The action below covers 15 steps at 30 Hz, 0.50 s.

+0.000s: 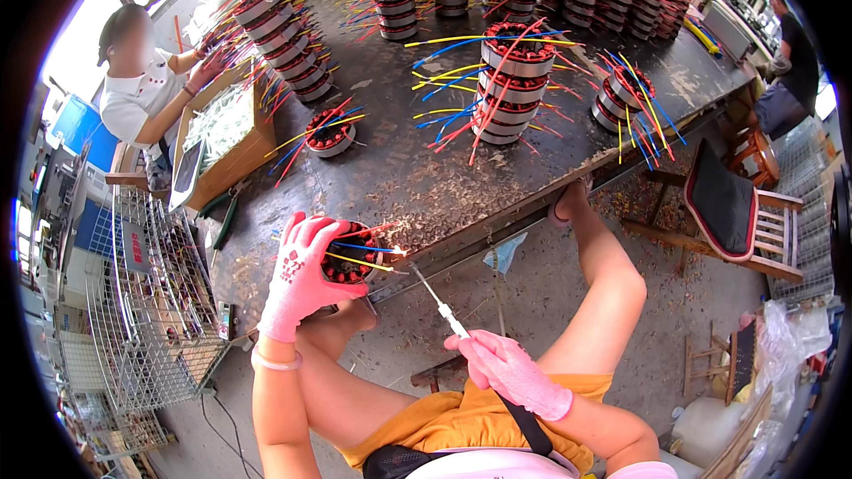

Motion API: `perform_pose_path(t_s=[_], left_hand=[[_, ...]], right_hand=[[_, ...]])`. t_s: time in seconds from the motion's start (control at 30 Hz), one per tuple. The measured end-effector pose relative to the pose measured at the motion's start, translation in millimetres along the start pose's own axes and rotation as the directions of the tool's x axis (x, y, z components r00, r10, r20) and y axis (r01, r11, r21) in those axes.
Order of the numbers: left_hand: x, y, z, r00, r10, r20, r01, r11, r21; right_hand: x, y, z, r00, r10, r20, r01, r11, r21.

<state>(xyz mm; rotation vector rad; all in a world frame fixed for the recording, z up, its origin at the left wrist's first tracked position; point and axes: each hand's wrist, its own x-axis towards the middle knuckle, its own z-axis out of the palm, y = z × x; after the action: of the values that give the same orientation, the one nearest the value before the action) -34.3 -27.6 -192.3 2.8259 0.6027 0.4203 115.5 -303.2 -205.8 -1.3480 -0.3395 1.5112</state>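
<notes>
Left hand [304, 275], pink-gloved, fingers curled round wired ring [351, 266] at worker's eleven o'clock, by table [390, 182] edge; right hand [513, 372] grips white stick tool [451, 318], tip toward eleven; ring stack [510, 91] stands on table, twelve o'clock.

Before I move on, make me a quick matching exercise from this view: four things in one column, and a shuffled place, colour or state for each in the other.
Column one:
1. Left hand
2. Right hand
3. Green-handled tool
4. Chair pad

Column two:
A. On the table, close to the open box
B. Holding a slim white tool
C. Black with red edging
D. Gripping a ring-shaped core with coloured wires

Right pairs: 1-D, 2-B, 3-A, 4-C
</notes>
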Motion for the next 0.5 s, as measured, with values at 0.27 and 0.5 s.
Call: perform_pose_path(t_s=[0.27, 0.5], left_hand=[[-1.1, -0.6, 1.7, 1.000, 0.011, -0.024, -0.011, 1.000, 0.012], [-0.4, 0.6, 1.5, 1.000, 0.012, -0.026, -0.011, 1.000, 0.015]], right_hand=[[-0.8, 0.0, -0.9, 1.000, -0.008, 0.008, 0.008, 1.000, 0.019], [0.7, 1.0, -1.7, 0.999, -0.035, 0.007, 0.035, 0.999, -0.029]])
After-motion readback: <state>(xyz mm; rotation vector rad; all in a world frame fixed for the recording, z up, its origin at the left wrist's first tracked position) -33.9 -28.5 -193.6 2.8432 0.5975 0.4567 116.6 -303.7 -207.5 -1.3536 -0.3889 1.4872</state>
